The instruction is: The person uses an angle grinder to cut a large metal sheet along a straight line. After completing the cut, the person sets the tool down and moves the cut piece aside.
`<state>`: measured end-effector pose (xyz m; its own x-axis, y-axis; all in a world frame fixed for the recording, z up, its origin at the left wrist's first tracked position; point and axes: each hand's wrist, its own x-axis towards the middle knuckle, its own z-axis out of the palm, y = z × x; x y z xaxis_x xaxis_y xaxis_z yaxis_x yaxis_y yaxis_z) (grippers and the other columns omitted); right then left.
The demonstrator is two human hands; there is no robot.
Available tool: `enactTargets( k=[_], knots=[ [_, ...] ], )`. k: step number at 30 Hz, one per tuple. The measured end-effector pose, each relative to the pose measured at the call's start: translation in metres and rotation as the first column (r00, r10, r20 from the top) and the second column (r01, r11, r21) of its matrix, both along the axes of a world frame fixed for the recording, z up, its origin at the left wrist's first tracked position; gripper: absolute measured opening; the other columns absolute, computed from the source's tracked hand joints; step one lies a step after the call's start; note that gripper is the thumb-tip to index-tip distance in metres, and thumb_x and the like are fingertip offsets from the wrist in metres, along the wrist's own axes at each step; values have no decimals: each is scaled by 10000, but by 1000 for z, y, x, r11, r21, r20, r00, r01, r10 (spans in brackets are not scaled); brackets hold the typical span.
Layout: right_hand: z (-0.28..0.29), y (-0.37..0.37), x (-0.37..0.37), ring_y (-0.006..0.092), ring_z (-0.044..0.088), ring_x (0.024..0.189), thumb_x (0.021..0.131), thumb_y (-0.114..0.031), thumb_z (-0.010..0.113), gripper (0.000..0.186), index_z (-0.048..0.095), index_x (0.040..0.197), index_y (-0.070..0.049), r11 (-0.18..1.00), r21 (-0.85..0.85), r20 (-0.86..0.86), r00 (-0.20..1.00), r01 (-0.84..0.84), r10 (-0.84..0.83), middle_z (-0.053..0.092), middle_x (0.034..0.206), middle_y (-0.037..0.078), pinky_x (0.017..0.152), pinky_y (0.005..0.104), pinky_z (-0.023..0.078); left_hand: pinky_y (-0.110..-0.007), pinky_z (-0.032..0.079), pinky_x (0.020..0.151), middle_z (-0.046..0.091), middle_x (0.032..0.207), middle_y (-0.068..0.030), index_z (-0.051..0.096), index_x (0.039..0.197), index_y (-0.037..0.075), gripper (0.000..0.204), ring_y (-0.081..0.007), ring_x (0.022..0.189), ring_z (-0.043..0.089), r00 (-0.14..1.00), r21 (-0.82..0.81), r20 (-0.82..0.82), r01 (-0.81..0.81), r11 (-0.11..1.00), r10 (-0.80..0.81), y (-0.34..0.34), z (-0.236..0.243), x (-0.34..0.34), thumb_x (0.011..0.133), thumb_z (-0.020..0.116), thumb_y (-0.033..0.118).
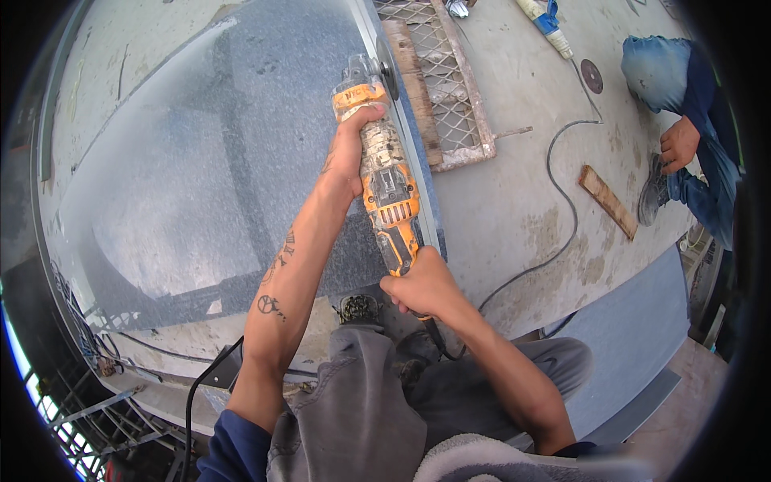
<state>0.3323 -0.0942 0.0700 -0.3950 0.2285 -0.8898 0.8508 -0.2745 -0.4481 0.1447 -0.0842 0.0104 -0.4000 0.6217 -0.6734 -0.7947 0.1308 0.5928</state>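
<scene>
Both my hands are closed round a yellow and black angle grinder [387, 161], its body scuffed and coated with pale grime. My left hand [351, 149] wraps the front of the body just behind the head. Lower down, my right hand [426, 283] grips the rear handle, from which a black cord leaves. The dark disc [389, 78] stands on edge to the right of the head, beside a pale strip [414, 153] along the right side of a large dusty grey sheet [185, 153]. Whether the disc touches the strip, I cannot tell.
Right of the sheet lies a wood-edged mesh frame [487, 120]. Beyond it are a blue and white tool [546, 24], its cable [572, 185], a loose disc [591, 76] and a wood piece [608, 202]. Another person's hand [679, 145] shows at far right. A grey panel [618, 321] lies lower right.
</scene>
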Motion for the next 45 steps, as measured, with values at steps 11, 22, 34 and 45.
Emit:
enactTargets(
  k=[11,22,34,45],
  knots=[
    [4,-14,23,151,612,472,759,-82,665,169,603,646,28,1000,-13,86,996,-24,25,621,567,90,418,294,455,-381,619,663,661,991,-155,496,1261,-44,547,-226,784,705,997,-34,81,5,999,-2,-19,-1,21,861,656,293],
    [11,-36,56,144,575,439,743,-102,679,159,598,664,10,1000,18,57,998,-9,8,602,550,80,395,301,426,-352,607,574,657,833,-134,538,1141,-24,440,-210,667,686,994,-64,108,-9,998,16,-39,2,55,874,628,313],
    [-1,6,-2,156,609,467,751,-61,653,147,610,664,51,1000,-6,19,1000,-7,7,625,572,100,443,302,482,-344,609,545,651,788,-116,541,1082,-5,386,-193,612,680,999,15,30,15,1000,-15,4,-3,-6,878,607,316],
    [9,-25,41,148,591,457,747,-82,663,167,592,640,23,999,7,69,997,-36,35,608,557,84,418,308,437,-357,614,587,663,850,-136,525,1194,-33,456,-205,683,695,996,-86,84,-36,996,43,-29,4,41,881,615,286]
  ],
)
